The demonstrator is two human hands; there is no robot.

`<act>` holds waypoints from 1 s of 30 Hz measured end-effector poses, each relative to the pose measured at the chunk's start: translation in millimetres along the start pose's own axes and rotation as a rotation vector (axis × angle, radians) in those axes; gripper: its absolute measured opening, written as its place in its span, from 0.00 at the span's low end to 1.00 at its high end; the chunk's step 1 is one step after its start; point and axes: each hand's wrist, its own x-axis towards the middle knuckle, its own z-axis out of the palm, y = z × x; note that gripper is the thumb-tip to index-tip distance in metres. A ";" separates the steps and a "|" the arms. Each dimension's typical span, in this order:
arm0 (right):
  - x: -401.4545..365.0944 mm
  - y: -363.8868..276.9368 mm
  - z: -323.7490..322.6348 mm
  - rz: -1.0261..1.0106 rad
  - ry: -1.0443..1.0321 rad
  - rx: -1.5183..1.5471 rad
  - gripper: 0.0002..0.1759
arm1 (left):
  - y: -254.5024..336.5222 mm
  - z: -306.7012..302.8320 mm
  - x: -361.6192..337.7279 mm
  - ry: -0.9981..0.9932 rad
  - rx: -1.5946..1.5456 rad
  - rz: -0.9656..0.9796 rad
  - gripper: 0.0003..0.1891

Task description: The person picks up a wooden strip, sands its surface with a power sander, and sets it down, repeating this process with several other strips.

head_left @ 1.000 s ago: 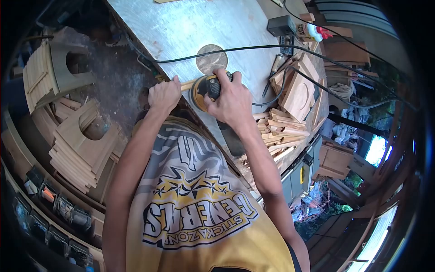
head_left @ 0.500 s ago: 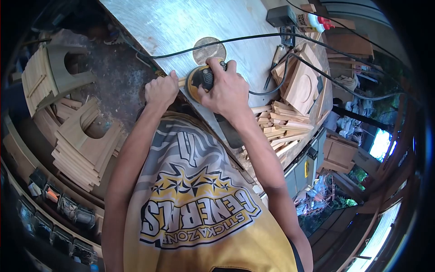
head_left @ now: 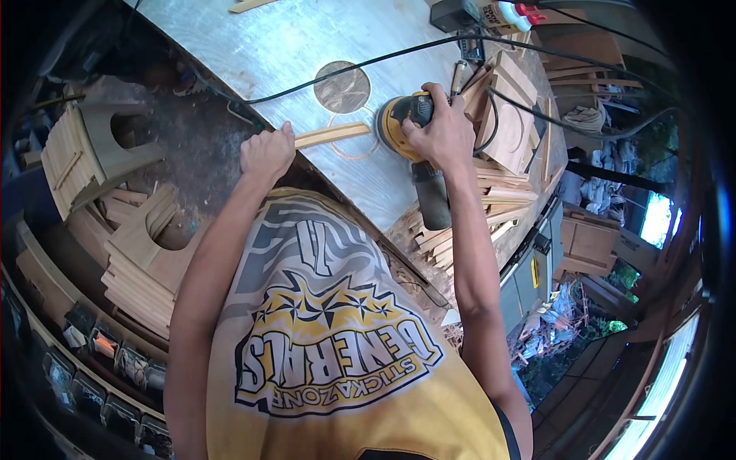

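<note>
My right hand (head_left: 442,132) grips a yellow and black orbital sander (head_left: 395,126), tilted so its round pad faces left. A dark dust canister (head_left: 432,201) hangs off the sander under my wrist. At the near edge of the workbench (head_left: 276,46), my left hand (head_left: 267,156) is closed around one end of a narrow wooden strip (head_left: 333,134). The strip's free end reaches over the grey bench top and stops just left of the sander. A faint circle outline shows on the surface beneath it, and a round wooden disc (head_left: 342,87) is set beyond.
Thin wooden strips (head_left: 491,195) lie piled right of the sander, near a board with a circle (head_left: 510,126). A black cable (head_left: 391,57) crosses the bench. Glue bottles (head_left: 510,17) stand at the back. Cut wooden panels (head_left: 146,253) are stacked at left.
My right hand has lifted the sander off the strip and moved it right, tilting it. The strip is now exposed. My left hand keeps its hold and has shifted slightly.
</note>
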 end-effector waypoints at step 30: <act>-47.2 -93.2 34.0 -0.241 -0.098 0.093 0.36 | 16.5 1.7 -3.5 -0.152 -0.202 -0.246 0.42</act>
